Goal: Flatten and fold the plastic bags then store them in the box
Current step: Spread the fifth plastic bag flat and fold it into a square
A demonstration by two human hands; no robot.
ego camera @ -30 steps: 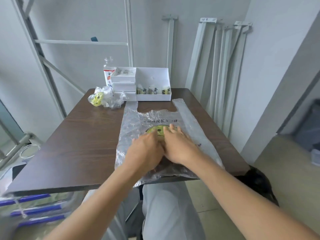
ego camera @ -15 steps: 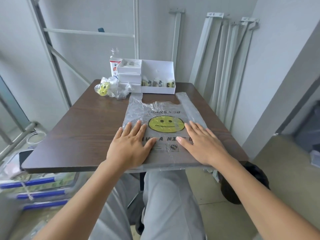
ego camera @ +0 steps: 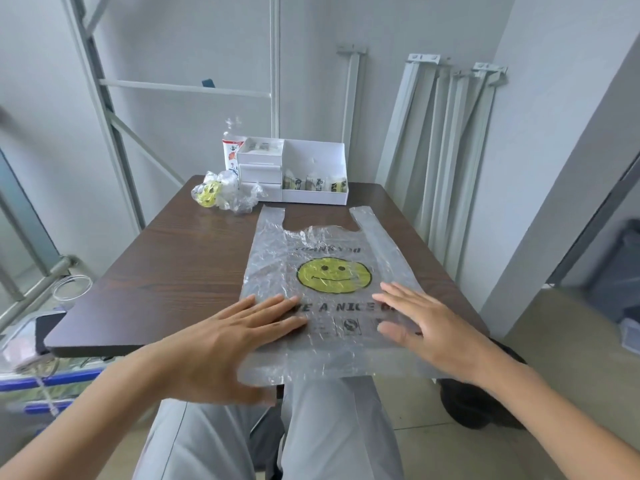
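A clear plastic bag (ego camera: 322,271) with a yellow smiley lies spread on the dark wooden table (ego camera: 166,271), its bottom edge hanging over the near side. The left hand (ego camera: 228,344) and right hand (ego camera: 433,330) lie flat on it, fingers straight. At the far end sits a white box (ego camera: 311,174) holding what look like folded bags, with a crumpled bag (ego camera: 225,192) beside it.
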